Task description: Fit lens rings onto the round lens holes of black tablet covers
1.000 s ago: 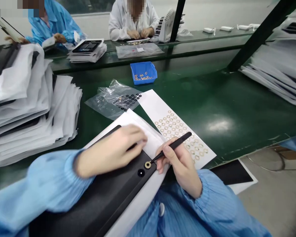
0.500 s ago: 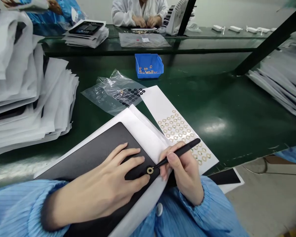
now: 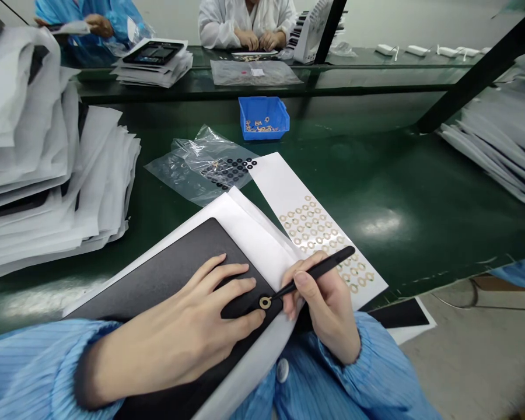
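My left hand (image 3: 188,329) lies flat with fingers spread on a black panel (image 3: 157,277) that rests on white wrapping paper (image 3: 254,233) at the table's near edge. My right hand (image 3: 326,303) pinches black tweezers (image 3: 317,271). The tweezer tip holds a small gold ring (image 3: 265,303) against the panel's right end, just by my left index fingertip. A white sheet (image 3: 289,192) carrying several more gold rings lies right behind my right hand.
A clear bag of black rings (image 3: 201,166) and a blue bin (image 3: 263,116) sit further back on the green table (image 3: 398,175). Stacks of wrapped panels stand at left (image 3: 39,175) and right (image 3: 499,134). Two other people work at the far bench.
A second ago my left hand was curled over the paper; it has since settled flat on the panel. The ring on the tweezers has stayed at the panel's end, barely shifting.
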A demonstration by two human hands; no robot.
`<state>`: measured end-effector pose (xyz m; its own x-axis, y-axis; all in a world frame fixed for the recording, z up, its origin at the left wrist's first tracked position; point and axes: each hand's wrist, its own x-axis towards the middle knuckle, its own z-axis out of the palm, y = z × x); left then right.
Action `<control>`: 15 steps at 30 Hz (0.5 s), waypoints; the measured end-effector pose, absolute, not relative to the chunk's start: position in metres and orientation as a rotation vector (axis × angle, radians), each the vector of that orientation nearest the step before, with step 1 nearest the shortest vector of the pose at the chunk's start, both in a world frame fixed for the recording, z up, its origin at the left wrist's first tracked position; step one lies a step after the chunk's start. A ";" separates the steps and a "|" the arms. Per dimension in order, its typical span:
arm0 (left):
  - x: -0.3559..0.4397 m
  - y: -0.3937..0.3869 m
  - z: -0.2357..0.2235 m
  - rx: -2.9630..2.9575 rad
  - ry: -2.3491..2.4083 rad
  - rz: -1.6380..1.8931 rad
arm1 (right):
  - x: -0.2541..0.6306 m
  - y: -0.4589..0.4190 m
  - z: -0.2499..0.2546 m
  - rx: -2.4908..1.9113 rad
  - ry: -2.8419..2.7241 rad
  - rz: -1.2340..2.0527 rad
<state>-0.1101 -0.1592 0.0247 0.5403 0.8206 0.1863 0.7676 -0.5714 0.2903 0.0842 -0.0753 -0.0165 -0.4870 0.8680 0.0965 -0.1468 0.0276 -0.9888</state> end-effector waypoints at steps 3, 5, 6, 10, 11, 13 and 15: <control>-0.110 -0.159 0.025 2.602 1.346 0.466 | 0.084 -0.076 -0.017 -0.760 -1.496 1.573; -0.110 -0.159 0.026 2.614 1.334 0.440 | 0.084 -0.076 -0.018 -0.759 -1.481 1.572; -0.110 -0.158 0.027 2.618 1.329 0.424 | 0.084 -0.076 -0.018 -0.756 -1.468 1.576; -0.111 -0.159 0.024 2.608 1.349 0.454 | 0.084 -0.077 -0.020 -0.742 -1.421 1.573; -0.111 -0.160 0.022 2.603 1.353 0.470 | 0.083 -0.077 -0.020 -0.743 -1.424 1.567; -0.111 -0.161 0.020 2.600 1.350 0.471 | 0.083 -0.077 -0.019 -0.747 -1.449 1.555; -0.111 -0.161 0.019 2.600 1.347 0.468 | 0.083 -0.077 -0.018 -0.746 -1.471 1.544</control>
